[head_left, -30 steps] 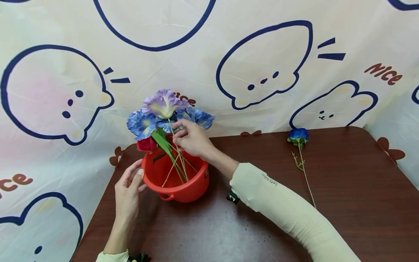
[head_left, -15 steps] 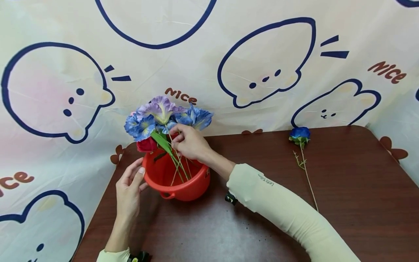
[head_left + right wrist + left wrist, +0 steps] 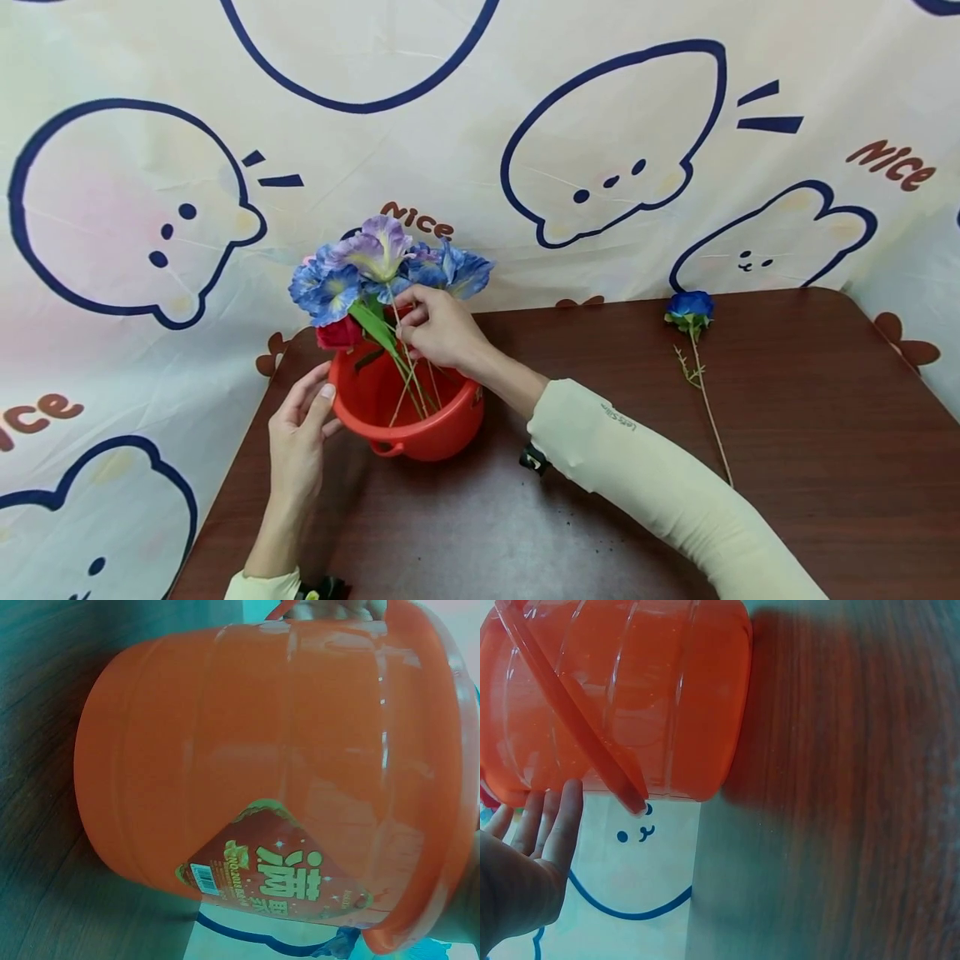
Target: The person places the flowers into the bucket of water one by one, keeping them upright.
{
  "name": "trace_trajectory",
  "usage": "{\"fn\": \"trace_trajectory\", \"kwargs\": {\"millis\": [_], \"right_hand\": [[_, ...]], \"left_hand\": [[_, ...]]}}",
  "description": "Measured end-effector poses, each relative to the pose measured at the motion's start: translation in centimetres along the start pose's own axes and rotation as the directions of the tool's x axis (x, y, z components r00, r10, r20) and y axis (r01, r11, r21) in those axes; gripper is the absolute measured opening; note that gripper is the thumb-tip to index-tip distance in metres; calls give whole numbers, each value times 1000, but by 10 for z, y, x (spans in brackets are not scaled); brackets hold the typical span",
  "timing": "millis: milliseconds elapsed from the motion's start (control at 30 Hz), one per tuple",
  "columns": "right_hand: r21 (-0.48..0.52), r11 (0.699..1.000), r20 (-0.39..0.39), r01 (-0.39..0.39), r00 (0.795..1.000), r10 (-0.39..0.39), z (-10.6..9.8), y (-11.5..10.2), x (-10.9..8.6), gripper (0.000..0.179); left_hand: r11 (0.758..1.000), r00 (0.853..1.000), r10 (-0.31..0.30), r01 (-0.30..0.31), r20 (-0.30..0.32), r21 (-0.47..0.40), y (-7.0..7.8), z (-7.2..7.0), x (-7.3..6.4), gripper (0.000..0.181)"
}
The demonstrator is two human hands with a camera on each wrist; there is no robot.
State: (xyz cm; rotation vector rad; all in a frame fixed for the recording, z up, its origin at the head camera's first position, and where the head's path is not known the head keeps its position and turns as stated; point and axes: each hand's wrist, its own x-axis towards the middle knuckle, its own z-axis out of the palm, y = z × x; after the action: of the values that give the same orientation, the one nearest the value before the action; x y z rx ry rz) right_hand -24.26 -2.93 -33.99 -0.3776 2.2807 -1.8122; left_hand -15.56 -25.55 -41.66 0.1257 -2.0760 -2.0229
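In the head view, a red bucket (image 3: pixel 431 443) holds several artificial flowers leaning toward the back. My right hand (image 3: pixel 442 329) pinches the thin stem of a purple iris (image 3: pixel 378 250) above the bucket's opening. Around that bloom are blue flowers (image 3: pixel 324 287) and, lower, a red flower (image 3: pixel 340 332). A long green leaf (image 3: pixel 372 325) slants beside the stems. My left hand (image 3: pixel 298 433) rests against the bucket's left side, thumb near the rim. The left wrist view shows its fingers (image 3: pixel 564 825) straight against the bucket wall. The right wrist view is mostly filled by the bucket's labelled side.
A blue rose (image 3: pixel 690 310) with a long stem lies on the right part of the brown table (image 3: pixel 817 417). Behind stands a cartoon-printed cloth (image 3: pixel 450 158). The bucket's handle (image 3: pixel 570 712) hangs down its side.
My right hand and the purple iris went down a little, then the bloom rose slightly and shifted right. Inside the bucket, stems have shifted. The left hand stays at the bucket.
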Motion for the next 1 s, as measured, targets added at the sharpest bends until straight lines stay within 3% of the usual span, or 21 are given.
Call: {"fn": "trace_trajectory", "kwargs": {"millis": [167,367,800,1000], "right_hand": [[5,1000,-16,0,1000,0,0,-2,-2,34],[-57,998,-35,-18,999,17,3,-2,-2,33],[-32,997,-75,-70,995,68,-2,-10,-17,40],[25,998,-52,-60,997,61,-6,-11,-23,41]], "left_hand": [[1000,1000,-6,6,-5,4,2,0,0,44],[1000,1000,-15,15,-10,11,2,0,0,45],[1000,1000,-5,5,-2,7,1,2,1,45],[1000,1000,-16,16,3,6,0,0,0,46]]}}
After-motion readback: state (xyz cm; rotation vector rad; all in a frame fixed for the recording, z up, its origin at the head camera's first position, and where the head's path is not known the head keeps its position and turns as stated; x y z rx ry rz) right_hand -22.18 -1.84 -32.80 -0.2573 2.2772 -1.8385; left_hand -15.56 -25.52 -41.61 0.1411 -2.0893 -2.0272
